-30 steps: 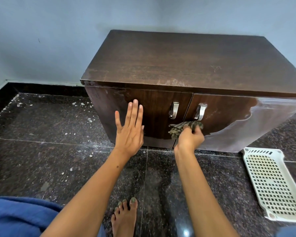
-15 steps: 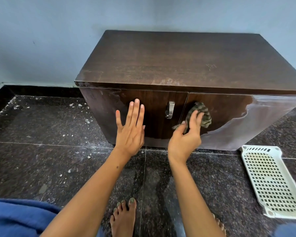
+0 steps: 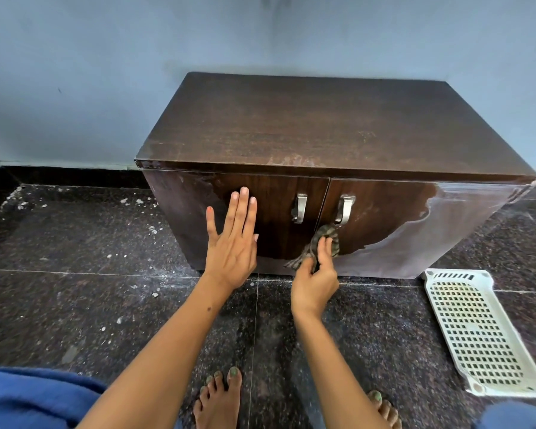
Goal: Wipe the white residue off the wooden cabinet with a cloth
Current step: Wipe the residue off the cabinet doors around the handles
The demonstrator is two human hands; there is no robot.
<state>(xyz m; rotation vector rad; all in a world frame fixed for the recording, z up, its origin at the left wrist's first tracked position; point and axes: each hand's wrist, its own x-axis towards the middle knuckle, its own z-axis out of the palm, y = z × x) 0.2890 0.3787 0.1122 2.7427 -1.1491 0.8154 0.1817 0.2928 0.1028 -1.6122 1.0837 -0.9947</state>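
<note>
Nearest the camera, two bare feet point(image 3: 218, 397) stand on a dark speckled floor point(image 3: 75, 305), with blue clothing at the lower left corner. Two bare forearms reach forward from there toward a low wooden cabinet point(image 3: 322, 128) set against a blue wall point(image 3: 106, 72).

The left hand point(image 3: 232, 239) lies flat on the left door point(image 3: 276, 212), fingers straight and close together, holding nothing; it looks like a brace. The right hand point(image 3: 314, 283) is lower and slightly nearer the viewer. Its fingers point(image 3: 322, 252) curl round a crumpled dark patterned cloth point(image 3: 324, 239), pressing it against the lower inner edge of the right door point(image 3: 384, 218), just below the right of two metal handles point(image 3: 344, 209) (the other handle sits beyond the left hand's fingertips, to their right).

The white residue point(image 3: 464, 224) is the thing to follow. Its largest patch lies to the right of the cloth-holding fingers, a pale hazy sheet across the outer part of the right door, running lengthwise from the upper right corner down along the bottom edge toward the cloth. A thinner haze lies left of the left hand's fingers on the other door, and faint streaks mark the front edge of the cabinet top, above both hands. The right hand is much the nearer to the large patch, so the next stroke probably sweeps rightward.

A white perforated plastic tray point(image 3: 477, 332) lies on the floor right of the right hand.
</note>
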